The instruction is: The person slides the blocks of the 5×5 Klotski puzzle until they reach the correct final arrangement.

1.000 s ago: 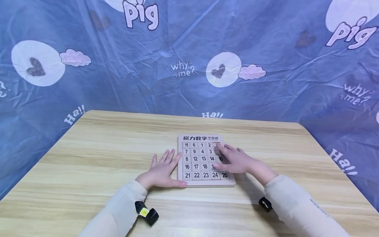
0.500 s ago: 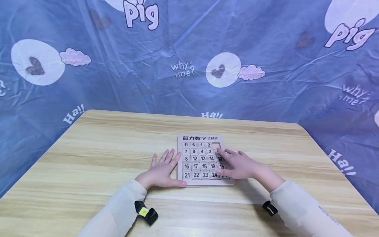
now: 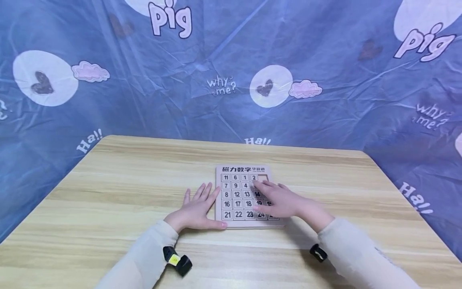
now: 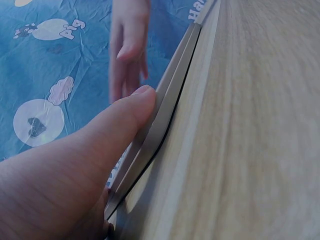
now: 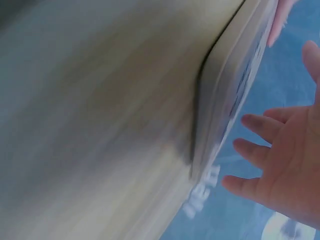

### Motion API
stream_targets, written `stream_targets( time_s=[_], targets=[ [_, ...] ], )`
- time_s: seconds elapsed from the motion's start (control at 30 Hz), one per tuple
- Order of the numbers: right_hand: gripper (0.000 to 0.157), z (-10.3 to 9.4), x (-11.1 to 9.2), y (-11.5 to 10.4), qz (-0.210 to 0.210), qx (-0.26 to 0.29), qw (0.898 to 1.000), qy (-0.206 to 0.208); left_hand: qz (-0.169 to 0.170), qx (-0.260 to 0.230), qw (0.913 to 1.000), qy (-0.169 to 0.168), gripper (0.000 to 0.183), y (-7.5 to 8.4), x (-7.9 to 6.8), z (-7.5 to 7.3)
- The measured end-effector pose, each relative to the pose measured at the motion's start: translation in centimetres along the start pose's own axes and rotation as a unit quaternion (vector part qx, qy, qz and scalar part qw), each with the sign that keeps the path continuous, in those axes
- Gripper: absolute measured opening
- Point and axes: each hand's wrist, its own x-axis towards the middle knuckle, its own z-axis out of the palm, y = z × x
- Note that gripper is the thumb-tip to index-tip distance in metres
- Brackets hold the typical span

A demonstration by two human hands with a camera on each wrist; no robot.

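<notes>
A white number sliding puzzle lies flat on the table, its printed heading toward the far side. My left hand rests beside it with fingers spread, the fingertips at the left edge and the thumb on the near left corner. Over the right-hand columns is my right hand, palm down, its fingers extended. Its index fingertip is at the second-row, fourth-column tile and hides it. A vacant slot shows in the top right corner. In the right wrist view the fingers are spread above the puzzle's face.
The wooden table has rounded far corners. Behind it hangs a blue printed cloth. Black straps with cameras sit on the left wrist and right wrist, over pale sleeves.
The top right tile has slid down one row, leaving the corner slot vacant. My right hand followed it, then moved left to the fourth column. The left hand has stayed put.
</notes>
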Motion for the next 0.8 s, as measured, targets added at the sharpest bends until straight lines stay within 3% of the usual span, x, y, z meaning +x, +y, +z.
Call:
stream_targets(
  time_s=[0.2,0.33,0.5,0.8],
  targets=[
    [0.079,0.3,4.6,-3.4,-0.012,-0.04,0.999,-0.022,0.006,0.011,0.9999,0.002,0.105,-0.1,0.0,0.1],
    [0.078,0.4,6.3,-4.7,-0.006,-0.043,0.998,-0.047,0.006,0.008,0.9999,-0.004,0.105,0.1,-0.1,0.1],
    [0.078,0.4,6.6,-4.7,0.014,-0.056,0.997,-0.058,0.007,0.01,0.9999,-0.002,0.104,0.3,0.0,-0.1],
    [0.079,0.6,5.1,-3.3,0.027,-0.05,0.997,-0.044,0.005,0.008,0.9999,-0.003,0.105,0.1,0.0,0.0]
  ],
)
